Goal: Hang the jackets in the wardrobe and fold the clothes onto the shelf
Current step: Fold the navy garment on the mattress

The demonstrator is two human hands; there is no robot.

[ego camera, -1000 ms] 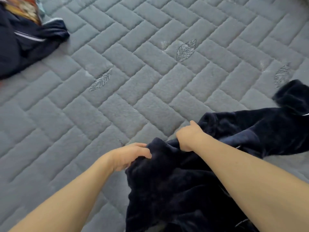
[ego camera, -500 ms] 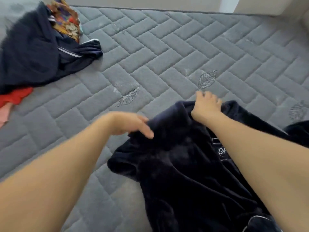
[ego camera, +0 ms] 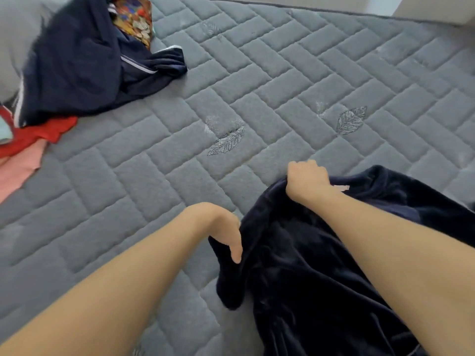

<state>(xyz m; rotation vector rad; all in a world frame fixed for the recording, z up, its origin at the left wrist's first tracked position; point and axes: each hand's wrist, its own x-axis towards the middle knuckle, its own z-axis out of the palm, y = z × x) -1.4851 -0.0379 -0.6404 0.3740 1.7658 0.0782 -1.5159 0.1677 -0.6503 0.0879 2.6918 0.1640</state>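
Grey quilted mattress (ego camera: 282, 80) with stitched leaf motifs fills nearly the whole view, and it is doing duty as the sorting surface. Both hands are on a dark navy velvety garment (ego camera: 308, 278) that drapes from the mattress down toward the person. The right hand (ego camera: 307, 179) has its fingers curled tight round a bunched edge at the garment's far end, near a small pale label; the left hand (ego camera: 226, 232) pinches a fold of the same cloth nearer the body, thumb pointing down along it. Whether this piece is a jacket or something to fold I cannot tell from here. Well away to the far left of the hands lies a loose heap: a navy garment with white piping (ego camera: 84, 70), a bright floral patterned cloth (ego camera: 133, 18) behind it, and red fabric (ego camera: 41, 132) and pink fabric (ego camera: 18, 170) poking out below. No wardrobe, shelf or hanger is in sight, and nothing looks folded, so I would judge the job barely under way: one piece in hand, the heap untouched.
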